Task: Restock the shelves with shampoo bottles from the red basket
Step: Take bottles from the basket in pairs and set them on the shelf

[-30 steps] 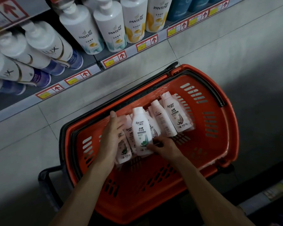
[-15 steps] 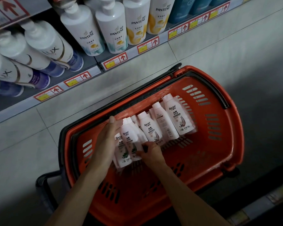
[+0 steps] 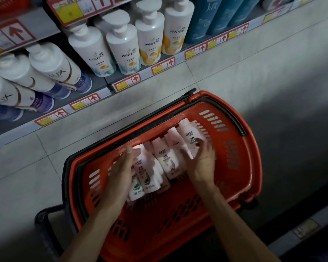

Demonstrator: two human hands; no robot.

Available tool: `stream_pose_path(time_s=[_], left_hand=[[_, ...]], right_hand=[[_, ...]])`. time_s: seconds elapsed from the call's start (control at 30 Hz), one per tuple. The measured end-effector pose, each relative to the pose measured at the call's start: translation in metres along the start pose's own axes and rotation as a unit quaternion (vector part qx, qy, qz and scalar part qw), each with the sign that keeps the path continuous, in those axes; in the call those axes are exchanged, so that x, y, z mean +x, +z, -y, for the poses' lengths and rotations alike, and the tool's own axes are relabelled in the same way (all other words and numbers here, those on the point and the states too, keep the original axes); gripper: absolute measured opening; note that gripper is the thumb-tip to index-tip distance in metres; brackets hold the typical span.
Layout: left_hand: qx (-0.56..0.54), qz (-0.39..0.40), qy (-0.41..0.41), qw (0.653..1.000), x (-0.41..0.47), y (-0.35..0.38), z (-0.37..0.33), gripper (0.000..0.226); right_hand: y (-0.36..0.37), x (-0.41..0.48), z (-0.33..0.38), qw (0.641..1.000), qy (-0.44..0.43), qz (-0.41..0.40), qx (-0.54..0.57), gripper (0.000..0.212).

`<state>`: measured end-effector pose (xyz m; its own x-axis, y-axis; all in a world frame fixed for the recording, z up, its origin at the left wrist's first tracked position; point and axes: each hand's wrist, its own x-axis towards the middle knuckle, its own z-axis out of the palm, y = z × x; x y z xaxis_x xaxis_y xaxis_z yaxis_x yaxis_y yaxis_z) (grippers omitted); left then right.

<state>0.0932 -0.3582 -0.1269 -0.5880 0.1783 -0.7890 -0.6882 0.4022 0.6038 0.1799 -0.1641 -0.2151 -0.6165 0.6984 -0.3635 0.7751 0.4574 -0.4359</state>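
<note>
**Shampoo bottles point(image 3: 166, 161), small white plastic, not yet lifted**

Row lies in red slotted plastic basket point(image 3: 240, 176) on grey tiled floor point(image 3: 254, 82). Left hand point(image 3: 121, 174) flat, fingers straight, against row's left end; right hand point(image 3: 203, 161) fingers spread, blurred, at right end. Risk: smooth rounded bottles slip or fan out if squeezed as one bunch.
</note>
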Motion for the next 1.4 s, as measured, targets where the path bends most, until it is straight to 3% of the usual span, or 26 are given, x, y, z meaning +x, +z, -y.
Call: stream_pose_path(time_s=[0.1, 0.3, 0.43, 0.67, 0.87, 1.2, 1.4], left_hand=[[0.015, 0.014, 0.001, 1.0, 0.0, 0.009, -0.003, 0.071], [0.01, 0.018, 0.008, 1.0, 0.003, 0.028, -0.002, 0.068], [0.008, 0.022, 0.012, 1.0, 0.002, 0.032, 0.005, 0.07], [0.02, 0.006, 0.006, 1.0, 0.016, 0.036, 0.002, 0.071], [0.018, 0.011, 0.025, 0.999, 0.023, 0.043, -0.008, 0.061], [0.044, 0.019, 0.025, 0.999, 0.032, 0.045, 0.003, 0.067], [0.047, 0.018, 0.001, 0.999, 0.029, 0.049, 0.006, 0.06]], right_hand=[[-0.027, 0.031, -0.017, 0.997, 0.032, -0.04, -0.064, 0.07], [-0.01, 0.043, -0.034, 0.986, 0.043, 0.051, -0.155, 0.074], [0.002, 0.042, -0.039, 0.985, 0.065, 0.088, -0.137, 0.073], [0.014, 0.045, -0.038, 0.988, 0.124, 0.085, -0.046, 0.075], [0.03, 0.039, -0.039, 0.977, 0.126, 0.135, -0.103, 0.078], [0.042, 0.036, -0.034, 0.986, 0.093, 0.126, -0.065, 0.06], [0.017, 0.037, -0.043, 0.968, 0.165, 0.179, 0.064, 0.043]])
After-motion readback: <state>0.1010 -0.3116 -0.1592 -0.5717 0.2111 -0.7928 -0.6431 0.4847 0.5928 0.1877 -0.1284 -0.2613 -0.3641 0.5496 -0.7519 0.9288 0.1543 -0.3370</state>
